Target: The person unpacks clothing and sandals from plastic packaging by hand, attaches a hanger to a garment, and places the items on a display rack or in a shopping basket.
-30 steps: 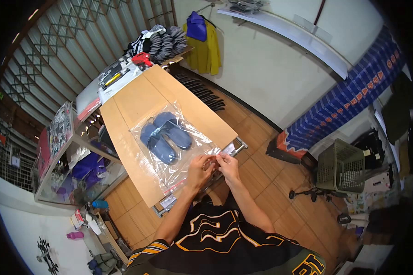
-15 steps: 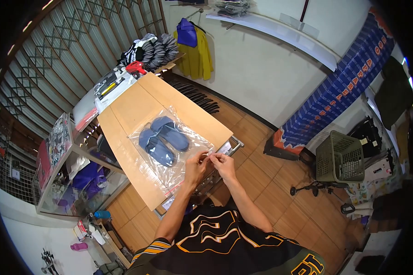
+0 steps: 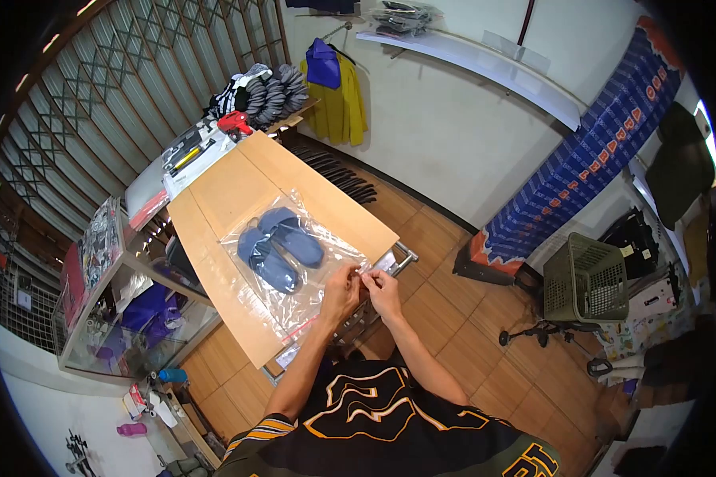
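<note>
Two blue slippers [image 3: 278, 248] lie side by side inside a clear plastic bag [image 3: 326, 296] on the wooden table [image 3: 223, 184]. At the bag's near right corner, my left hand [image 3: 342, 292] pinches the bag's edge. Close beside it, my right hand [image 3: 383, 292] has its fingertips pressed together at the same corner, almost touching the left fingertips. A red strip runs along the bag's near edge, left of my left hand.
A red tool [image 3: 235, 123] and a yellow-black cutter [image 3: 191, 157] lie at the table's far end. A glass case [image 3: 127, 318] stands left, a green basket [image 3: 585, 278] right. A blue patterned column [image 3: 573, 159] rises at the right.
The view has shifted slightly. Both hands remain at the bag's corner, with only a small change in the fingers.
</note>
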`<act>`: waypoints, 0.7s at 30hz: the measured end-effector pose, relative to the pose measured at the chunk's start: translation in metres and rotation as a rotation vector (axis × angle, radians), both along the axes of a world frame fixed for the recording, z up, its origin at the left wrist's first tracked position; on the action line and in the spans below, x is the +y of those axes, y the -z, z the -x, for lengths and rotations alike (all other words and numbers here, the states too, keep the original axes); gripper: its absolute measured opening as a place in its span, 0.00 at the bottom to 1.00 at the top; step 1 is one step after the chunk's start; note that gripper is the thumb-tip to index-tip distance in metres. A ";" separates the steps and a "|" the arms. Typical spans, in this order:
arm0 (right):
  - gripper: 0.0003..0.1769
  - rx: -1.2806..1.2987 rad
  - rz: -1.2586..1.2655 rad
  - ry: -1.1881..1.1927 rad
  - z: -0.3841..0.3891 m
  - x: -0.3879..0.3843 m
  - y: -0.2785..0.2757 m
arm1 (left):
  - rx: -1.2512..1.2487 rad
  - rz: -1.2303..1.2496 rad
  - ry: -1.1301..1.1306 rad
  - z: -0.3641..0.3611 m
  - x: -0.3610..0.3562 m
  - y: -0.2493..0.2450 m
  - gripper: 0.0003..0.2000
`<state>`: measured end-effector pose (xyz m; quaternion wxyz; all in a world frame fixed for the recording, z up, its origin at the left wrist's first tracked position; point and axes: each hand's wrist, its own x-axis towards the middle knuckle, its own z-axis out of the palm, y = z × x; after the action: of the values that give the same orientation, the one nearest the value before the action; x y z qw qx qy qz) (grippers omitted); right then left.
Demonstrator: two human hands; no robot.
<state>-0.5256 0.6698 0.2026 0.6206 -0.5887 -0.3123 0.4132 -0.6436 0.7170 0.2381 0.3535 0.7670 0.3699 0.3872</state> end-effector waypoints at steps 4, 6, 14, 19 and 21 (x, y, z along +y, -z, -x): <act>0.08 -0.018 0.017 0.046 -0.001 0.003 0.005 | 0.022 -0.044 0.053 0.001 -0.005 -0.018 0.13; 0.08 0.030 -0.021 0.039 -0.001 0.004 0.013 | 0.008 0.060 0.054 0.002 -0.001 -0.011 0.12; 0.08 -0.051 -0.005 0.023 -0.002 0.005 0.015 | 0.078 0.124 0.020 -0.002 0.004 -0.014 0.08; 0.08 -0.166 0.010 0.061 -0.001 0.005 0.010 | 0.130 0.075 -0.015 -0.005 0.007 -0.011 0.08; 0.08 -0.328 -0.011 0.097 -0.003 0.010 0.027 | 0.145 0.036 -0.013 -0.006 0.008 -0.008 0.07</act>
<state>-0.5228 0.6794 0.1758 0.5837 -0.6591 -0.3829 0.2797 -0.6379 0.7251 0.2466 0.3372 0.7840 0.4065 0.3262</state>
